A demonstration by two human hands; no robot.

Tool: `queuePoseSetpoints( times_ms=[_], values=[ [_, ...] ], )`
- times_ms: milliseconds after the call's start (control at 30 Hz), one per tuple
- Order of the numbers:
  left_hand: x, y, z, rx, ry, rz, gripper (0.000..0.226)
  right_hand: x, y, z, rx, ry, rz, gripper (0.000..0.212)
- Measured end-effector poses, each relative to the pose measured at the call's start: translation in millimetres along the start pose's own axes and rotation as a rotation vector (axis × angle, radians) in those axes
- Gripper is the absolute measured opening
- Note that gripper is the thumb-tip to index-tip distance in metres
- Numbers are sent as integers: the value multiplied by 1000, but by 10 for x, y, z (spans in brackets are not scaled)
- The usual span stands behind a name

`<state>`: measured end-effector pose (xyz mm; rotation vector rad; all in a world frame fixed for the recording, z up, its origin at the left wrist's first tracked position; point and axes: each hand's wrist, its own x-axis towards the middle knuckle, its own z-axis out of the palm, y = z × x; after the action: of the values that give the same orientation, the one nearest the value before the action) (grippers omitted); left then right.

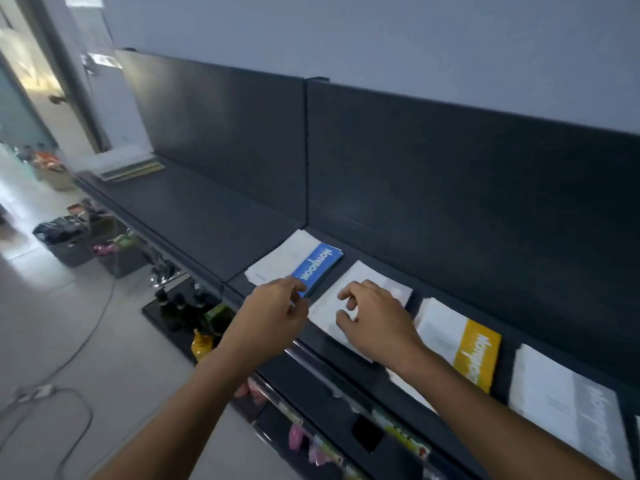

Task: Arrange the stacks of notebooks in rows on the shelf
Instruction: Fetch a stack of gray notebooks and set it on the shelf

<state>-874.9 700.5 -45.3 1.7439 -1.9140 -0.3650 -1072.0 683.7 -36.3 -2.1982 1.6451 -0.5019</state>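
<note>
Several notebook stacks lie in a row on the dark shelf (194, 216). The blue-banded stack (294, 263) is leftmost; my left hand (273, 313) touches its near corner with thumb and fingertips, without a clear grip. To its right lies a white stack (329, 317), and my right hand (374, 317) hovers over it with fingers curled and apart, holding nothing. Further right sit a yellow-banded stack (460, 344) and a grey-banded stack (568, 407). Another pile (128, 164) rests at the shelf's far left end.
A dark back panel (450, 188) rises behind the shelf. Lower shelves hold small packets (401, 434) and bottles (180, 306). Bins of goods (69, 237) stand on the tiled floor at left, where a cable (69, 362) trails.
</note>
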Motion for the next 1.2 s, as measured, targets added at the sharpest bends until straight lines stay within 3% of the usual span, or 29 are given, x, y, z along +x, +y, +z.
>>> queuePoseSetpoints(
  times_ms=[267,833,1200],
  values=[
    [207,-1417,-754,76,57,-42,23,786,-1188,732,14,-46,-103,23],
    [1413,-3358,-1862,81,83,-93,25,2918,-2902,1739,50,-76,-184,19],
    [1895,-5028,-2680,13,145,-254,22,4137,-4056,2660,28,-116,-219,19]
  ],
)
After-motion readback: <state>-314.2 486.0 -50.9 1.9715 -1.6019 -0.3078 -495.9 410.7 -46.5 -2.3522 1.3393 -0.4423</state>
